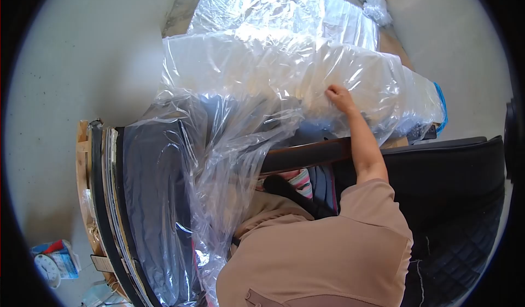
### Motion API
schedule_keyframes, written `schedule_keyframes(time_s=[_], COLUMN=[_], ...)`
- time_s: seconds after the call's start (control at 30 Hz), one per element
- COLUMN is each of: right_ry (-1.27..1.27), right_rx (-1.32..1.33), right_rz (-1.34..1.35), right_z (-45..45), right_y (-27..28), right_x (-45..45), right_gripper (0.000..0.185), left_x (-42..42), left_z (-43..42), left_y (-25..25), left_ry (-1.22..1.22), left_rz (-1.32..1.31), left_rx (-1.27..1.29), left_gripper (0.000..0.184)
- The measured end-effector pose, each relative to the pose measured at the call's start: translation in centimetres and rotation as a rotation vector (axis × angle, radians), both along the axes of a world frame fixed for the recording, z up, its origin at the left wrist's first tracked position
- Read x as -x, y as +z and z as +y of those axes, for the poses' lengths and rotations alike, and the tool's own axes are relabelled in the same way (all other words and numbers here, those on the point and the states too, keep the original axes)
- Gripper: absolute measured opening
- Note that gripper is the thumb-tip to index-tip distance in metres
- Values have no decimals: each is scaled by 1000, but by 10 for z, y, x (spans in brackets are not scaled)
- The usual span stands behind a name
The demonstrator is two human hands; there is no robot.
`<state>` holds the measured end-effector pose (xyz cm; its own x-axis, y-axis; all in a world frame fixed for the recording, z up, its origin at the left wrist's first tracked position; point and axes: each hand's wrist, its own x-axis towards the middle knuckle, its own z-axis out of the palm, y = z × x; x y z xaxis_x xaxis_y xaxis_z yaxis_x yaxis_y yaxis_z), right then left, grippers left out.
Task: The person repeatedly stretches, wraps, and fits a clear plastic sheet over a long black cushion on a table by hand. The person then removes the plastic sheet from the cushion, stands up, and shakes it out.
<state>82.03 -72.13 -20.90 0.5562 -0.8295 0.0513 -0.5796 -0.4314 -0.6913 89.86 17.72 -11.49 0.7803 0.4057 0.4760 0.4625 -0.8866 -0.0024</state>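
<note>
Clear plastic sheeting point(235, 66) lies creased over a pale, long form ahead of me and hangs down in loose folds towards my body. My right hand point(340, 97) is reached out over it, fingers closed in a pinch on the plastic sheeting; the fingertips themselves are partly hidden. Below my forearm runs a dark padded bar point(306, 156) with brown edging. My left hand does not show in the frame.
On the left stand dark upright panels point(156, 197), partly under plastic, beside a wooden frame point(83, 159). A black quilted cushioned piece point(454, 214) fills the right side. More wrapped items point(350, 19) lie at the back. A clock point(47, 270) is on the floor.
</note>
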Motion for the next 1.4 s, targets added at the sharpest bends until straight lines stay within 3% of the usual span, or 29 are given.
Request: schedule_keyframes(time_s=[0.1,0.17,0.2,0.23,0.27,0.3,0.33,0.43,0.5,0.57,0.6,0.63,0.67,0.73,0.77,0.87,0.9,0.93,0.97,1.03,1.07,1.1,1.13,1.2,1.27,1.3,1.33,1.37,1.4], right_ry=[-299,-892,-877,-627,-361,-303,-158,1,150,509,790,1157,1454,1207,1234,1178,1175,1142,1024,978,841,694,751,894,1430,1605,1640,1632,1405], right_rx=[-91,-193,-196,-205,-215,-228,-302,-712,-879,-1159,-1197,-694,-141,534,518,958,727,503,-65,-207,-365,-511,-513,-338,559,904,1040,944,771], right_rz=[-640,-634,-634,-624,-612,-624,-687,-815,-804,-593,-414,-509,-602,-857,-930,-372,-313,-270,-251,-686,-720,-757,-810,-872,-598,-488,-358,-342,-426], right_z=[-36,-77,-64,-51,-31,-5,32,115,222,353,403,432,449,439,428,385,366,348,349,381,398,413,408,376,356,353,357,346,352], right_y=[31,41,56,75,101,127,150,131,111,141,167,171,176,207,208,194,173,152,146,180,198,210,207,205,218,220,214,207,206], right_x=[11,28,12,-10,-41,-71,-93,-159,-199,-197,-185,-180,-179,-182,-194,-220,-224,-228,-226,-220,-216,-218,-227,-241,-228,-221,-213,-218,-222], right_gripper=[26,20,20,19,18,18,17,18,17,13,10,10,12,14,20,20,16,11,7,12,12,14,14,14,14,16,16,12,11], left_x=[-2,-3,-4,-8,-13,-32,-41,-86,-98,-107,-101,-83,-78,-74,-69,-54,-53,-51,-47,-49,-40,-30,-20,9,49,84,100,99,90], left_z=[-47,-20,-21,-22,21,-43,-17,-137,-213,-274,-302,-301,-308,-285,-278,-208,-182,-160,-143,-148,-141,-150,-160,-126,-57,2,24,23,7], left_y=[32,22,24,29,0,34,31,85,106,109,105,54,41,36,60,71,72,73,74,90,58,71,83,74,89,73,84,99,107], left_ry=[120,99,58,8,-188,-158,-10,-480,-759,-1120,-1207,-1150,-1302,-1053,-869,-750,-660,-600,-522,-418,-68,-324,-510,-638,-71,9,-33,-68,-243], left_rz=[102,131,110,46,-193,-310,-195,-272,-69,94,143,595,285,490,412,-18,-205,-452,-672,-1149,-1167,-577,-28,193,-174,-379,-673,-1154,-1239], left_rx=[100,113,111,165,-131,-493,-132,327,675,821,932,1623,1549,1741,1782,1540,1312,1430,1581,1790,2206,1930,1573,651,673,709,445,839,1202], left_gripper=[57,60,61,62,61,46,58,48,56,81,75,69,43,26,19,24,23,19,15,10,4,6,10,32,37,35,26,22,26])
